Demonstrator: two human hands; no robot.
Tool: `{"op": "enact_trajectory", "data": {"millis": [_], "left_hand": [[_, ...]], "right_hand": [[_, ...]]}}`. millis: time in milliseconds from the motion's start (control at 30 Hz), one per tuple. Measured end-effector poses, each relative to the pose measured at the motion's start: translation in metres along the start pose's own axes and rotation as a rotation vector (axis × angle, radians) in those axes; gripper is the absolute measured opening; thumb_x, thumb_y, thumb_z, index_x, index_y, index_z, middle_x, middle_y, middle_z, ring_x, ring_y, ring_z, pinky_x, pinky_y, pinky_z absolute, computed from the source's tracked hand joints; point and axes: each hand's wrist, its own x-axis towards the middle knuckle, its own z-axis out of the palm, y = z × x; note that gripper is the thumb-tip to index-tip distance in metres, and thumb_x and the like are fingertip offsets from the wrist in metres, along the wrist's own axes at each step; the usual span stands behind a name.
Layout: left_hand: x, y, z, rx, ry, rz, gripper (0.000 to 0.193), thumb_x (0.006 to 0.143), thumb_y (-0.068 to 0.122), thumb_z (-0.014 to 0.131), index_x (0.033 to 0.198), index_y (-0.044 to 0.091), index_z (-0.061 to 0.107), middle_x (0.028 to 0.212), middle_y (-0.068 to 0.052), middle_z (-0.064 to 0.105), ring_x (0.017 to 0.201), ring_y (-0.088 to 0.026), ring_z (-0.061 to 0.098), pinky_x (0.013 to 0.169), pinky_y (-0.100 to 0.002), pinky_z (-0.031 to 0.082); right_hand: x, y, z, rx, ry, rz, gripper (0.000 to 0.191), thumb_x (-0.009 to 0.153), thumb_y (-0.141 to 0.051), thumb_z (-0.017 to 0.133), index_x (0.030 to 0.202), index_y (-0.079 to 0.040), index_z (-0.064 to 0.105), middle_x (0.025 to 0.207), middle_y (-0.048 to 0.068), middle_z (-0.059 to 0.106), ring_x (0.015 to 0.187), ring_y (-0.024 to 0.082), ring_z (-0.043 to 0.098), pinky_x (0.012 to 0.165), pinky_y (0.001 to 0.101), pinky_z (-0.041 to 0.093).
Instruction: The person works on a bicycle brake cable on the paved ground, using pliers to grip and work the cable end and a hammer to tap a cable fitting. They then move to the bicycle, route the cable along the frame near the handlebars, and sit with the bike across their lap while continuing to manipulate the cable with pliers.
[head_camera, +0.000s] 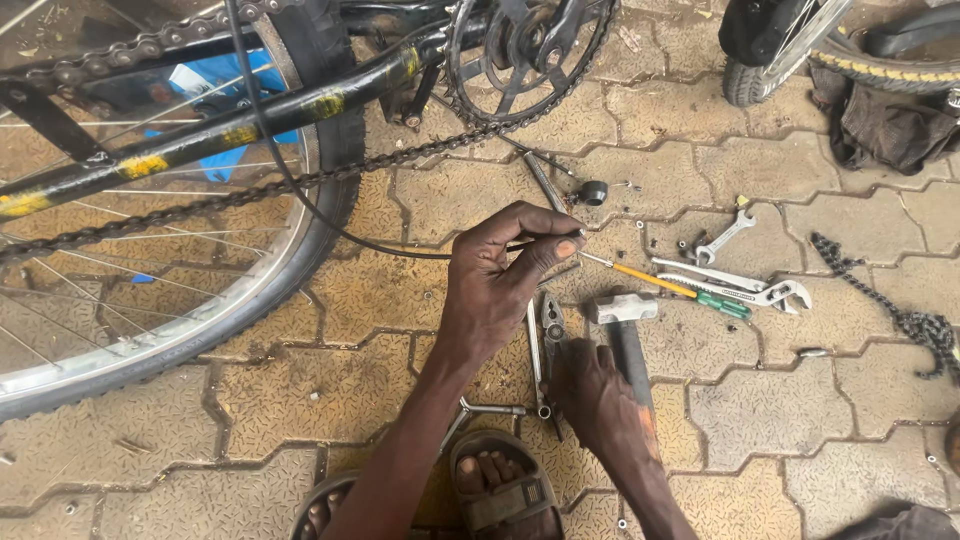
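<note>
Pinching a black cable (330, 215), left hand (500, 280) hovers over paving (770, 420).

Bare paving (780, 420) lies open to the right of my right hand (600, 405), as far as the loose chain (915, 325). Ahead of my left hand (500, 275) the floor is crowded with the hammer (625, 325), pliers (550, 330), screwdriver (670, 285) and spanners (735, 280). The bicycle wheel (200, 300), frame (250, 120) and drive chain (200, 205) wall off the far left corner, with open paving (200, 440) below the tyre.
</note>
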Motion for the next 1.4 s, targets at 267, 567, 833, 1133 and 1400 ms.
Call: {"op": "enact_trajectory", "data": {"millis": [267, 567, 833, 1133, 1400], "left_hand": [[0.0, 0.003, 0.001, 0.037, -0.016, 0.015, 0.014, 0.093, 0.004, 0.076, 0.107, 0.005, 0.073, 0.107, -0.009, 0.076, 0.103, -0.017, 0.074, 0.096, -0.032, 0.063], [0.001, 0.002, 0.001, -0.032, 0.01, -0.036, 0.013, 0.092, 0.004, 0.075, 0.105, 0.006, 0.073, 0.105, -0.009, 0.076, 0.099, -0.016, 0.075, 0.09, -0.03, 0.067], [0.0, 0.001, -0.005, -0.063, -0.045, 0.058, 0.01, 0.095, 0.003, 0.074, 0.104, 0.005, 0.073, 0.108, -0.01, 0.074, 0.103, -0.017, 0.074, 0.097, -0.031, 0.066], [0.001, 0.007, -0.006, -0.142, -0.05, 0.029, 0.013, 0.094, -0.003, 0.073, 0.106, 0.003, 0.073, 0.11, -0.011, 0.072, 0.106, -0.019, 0.073, 0.097, -0.031, 0.065], [0.001, 0.003, -0.005, -0.106, -0.043, -0.004, 0.015, 0.095, -0.005, 0.07, 0.109, 0.001, 0.073, 0.11, -0.013, 0.073, 0.105, -0.019, 0.075, 0.097, -0.031, 0.067]], "right_hand": [[-0.007, -0.012, 0.006, -0.214, 0.125, -0.027, 0.066, 0.078, -0.034, 0.08, 0.127, -0.006, 0.045, 0.112, 0.026, 0.06, 0.088, 0.043, 0.069, 0.068, 0.0522, 0.064], [-0.008, -0.022, -0.037, 0.61, -0.145, 0.402, 0.055, 0.085, -0.03, 0.056, 0.132, -0.002, 0.053, 0.094, 0.022, 0.067, 0.076, 0.032, 0.073, 0.06, 0.0412, 0.064], [-0.052, -0.028, -0.094, 1.908, -0.406, -0.091, 0.065, 0.086, -0.022, 0.063, 0.141, 0.008, 0.046, 0.097, 0.02, 0.066, 0.069, 0.022, 0.063, 0.048, 0.0263, 0.053], [-0.072, -0.071, -0.132, 0.814, 0.03, -0.002, 0.043, 0.102, -0.029, 0.055, 0.132, -0.001, 0.067, 0.096, 0.016, 0.074, 0.08, 0.022, 0.067, 0.068, 0.0363, 0.052], [-0.067, -0.075, -0.136, 0.713, 0.033, -0.085, 0.052, 0.097, -0.037, 0.054, 0.134, -0.002, 0.064, 0.106, 0.014, 0.079, 0.1, 0.02, 0.072, 0.09, 0.0349, 0.055]]}}
